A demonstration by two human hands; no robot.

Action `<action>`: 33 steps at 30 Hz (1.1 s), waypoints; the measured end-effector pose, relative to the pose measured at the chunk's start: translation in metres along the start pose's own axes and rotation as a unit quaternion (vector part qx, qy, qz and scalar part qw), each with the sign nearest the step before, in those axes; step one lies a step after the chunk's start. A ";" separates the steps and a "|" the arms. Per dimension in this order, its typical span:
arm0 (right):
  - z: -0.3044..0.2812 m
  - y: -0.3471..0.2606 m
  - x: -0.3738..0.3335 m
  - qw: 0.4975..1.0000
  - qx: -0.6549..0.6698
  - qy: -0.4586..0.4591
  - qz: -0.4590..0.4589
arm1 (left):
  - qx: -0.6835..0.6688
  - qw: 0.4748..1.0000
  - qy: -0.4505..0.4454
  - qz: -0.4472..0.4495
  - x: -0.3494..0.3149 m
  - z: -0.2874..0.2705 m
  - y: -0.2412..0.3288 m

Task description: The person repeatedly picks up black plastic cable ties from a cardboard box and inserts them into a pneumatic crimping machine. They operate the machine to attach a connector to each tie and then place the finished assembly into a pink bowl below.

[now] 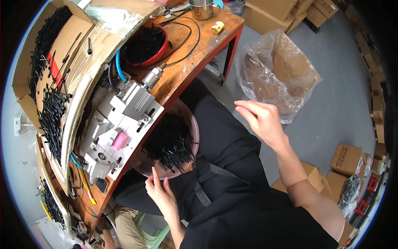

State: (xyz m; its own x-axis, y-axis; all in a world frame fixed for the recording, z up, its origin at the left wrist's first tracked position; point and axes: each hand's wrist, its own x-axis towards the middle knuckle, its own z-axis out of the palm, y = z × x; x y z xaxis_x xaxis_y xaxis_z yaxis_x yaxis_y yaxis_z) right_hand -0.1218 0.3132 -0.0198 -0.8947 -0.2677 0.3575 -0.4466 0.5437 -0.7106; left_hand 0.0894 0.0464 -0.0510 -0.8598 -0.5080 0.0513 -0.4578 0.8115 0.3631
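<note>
Clearly, the heap of slender black rod-like parts point(168, 135) lay in a translucent pinkish basin point(196, 135), at the wearer's dark-clad lap and partly beneath the bench edge. It was just ahead of the left hand point(159, 194) and well to the left of the right hand point(265, 122), so the left was the nearer of the 2. Along the heap's near side, the loose rods ran mostly lengthwise toward the wearer, their ends toward the left fingers. That hand had its index finger and thumb spread apart, with nothing visible between them; whether a fingertip touched the basin's rim, I could not tell. The right hand's fingertips were drawn close to its thumb, and any tiny item there was not discernible. Beyond that hand stood 1 carton lined with clear plastic point(278, 68). Left of the basin, a metal clamping fixture point(139, 99) bearing 1 pink block point(120, 141) sat on the wooden workbench point(182, 74).
</note>
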 end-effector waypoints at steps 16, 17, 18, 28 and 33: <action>0.038 -0.050 0.031 0.993 0.036 -0.100 -0.045 | 0.056 0.948 -0.123 0.289 0.050 0.145 -0.040; 0.040 -0.057 0.035 0.992 0.035 -0.107 -0.050 | 0.072 0.946 -0.123 0.292 0.061 0.149 -0.048; 0.045 -0.064 0.037 0.991 0.037 -0.117 -0.055 | 0.068 0.942 -0.097 0.314 0.071 0.164 -0.065; 0.073 -0.104 0.080 0.972 0.020 -0.154 -0.178 | 0.070 0.953 -0.075 0.285 0.105 0.134 -0.057; 0.090 -0.152 0.120 0.945 0.036 -0.127 -0.300 | 0.042 0.952 -0.129 0.274 0.050 0.141 -0.033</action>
State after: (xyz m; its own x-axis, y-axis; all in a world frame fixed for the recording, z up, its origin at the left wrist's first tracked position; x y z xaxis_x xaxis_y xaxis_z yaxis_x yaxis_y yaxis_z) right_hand -0.1620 0.1268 0.0762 -0.4489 -0.6977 0.5583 -0.8643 0.1804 -0.4695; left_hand 0.0301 0.0351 -0.1911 -0.9968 0.0770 -0.0224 0.0680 0.9601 0.2712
